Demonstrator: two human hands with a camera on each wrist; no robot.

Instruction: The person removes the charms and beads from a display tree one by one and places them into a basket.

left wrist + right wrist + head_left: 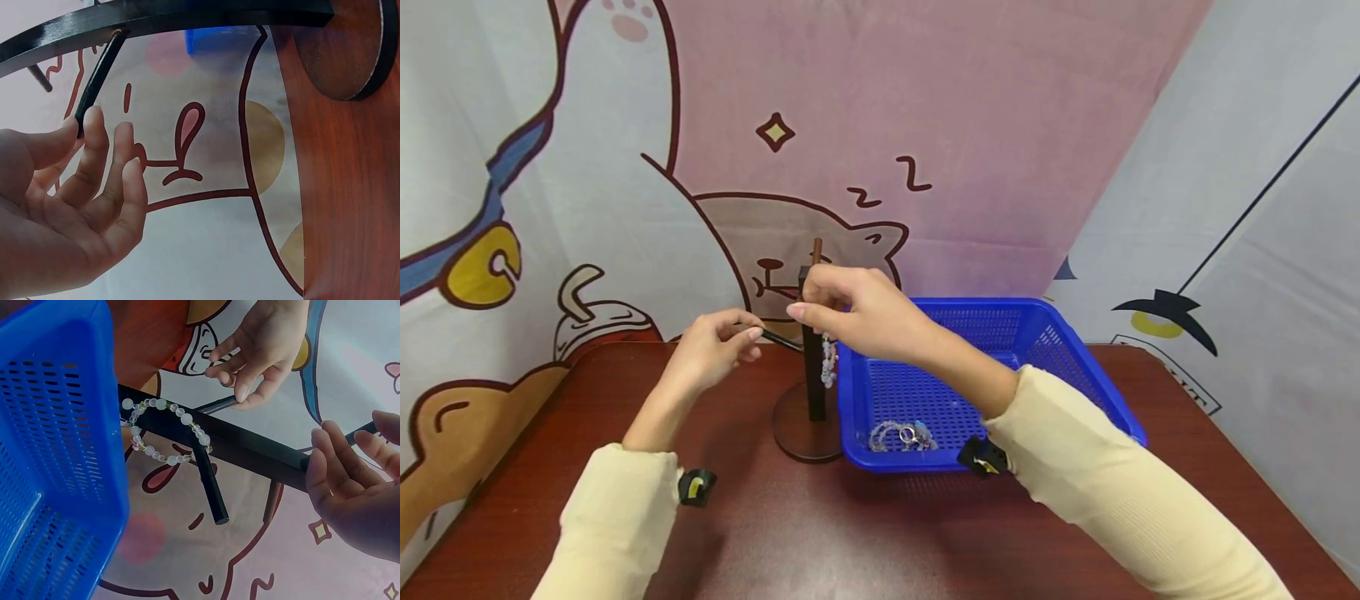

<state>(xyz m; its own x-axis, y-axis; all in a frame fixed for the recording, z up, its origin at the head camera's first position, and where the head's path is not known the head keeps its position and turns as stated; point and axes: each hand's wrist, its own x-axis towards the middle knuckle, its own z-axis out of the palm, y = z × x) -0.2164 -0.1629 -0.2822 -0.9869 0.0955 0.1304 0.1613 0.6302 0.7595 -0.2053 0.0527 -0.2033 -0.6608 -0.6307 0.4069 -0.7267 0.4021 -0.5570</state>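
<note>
A black jewelry stand (815, 375) with side pegs rises from a round base (790, 433). My left hand (703, 350) pinches the tip of one peg (100, 78) between thumb and forefinger, its other fingers loosely bent. High on the post, my right hand (872, 312) holds the stand near its top, thumb and fingers at either side in the right wrist view. A bracelet of clear and pale beads (186, 417) hangs from another peg (211, 487), just below the right hand.
Right of the stand, close beside it, sits a blue plastic basket (887, 461). Another beaded bracelet (883, 433) and a ring-shaped metal piece (907, 434) lie in its near left corner. The reddish-brown table (760, 533) meets a cartoon-printed cloth (1000, 167) behind.
</note>
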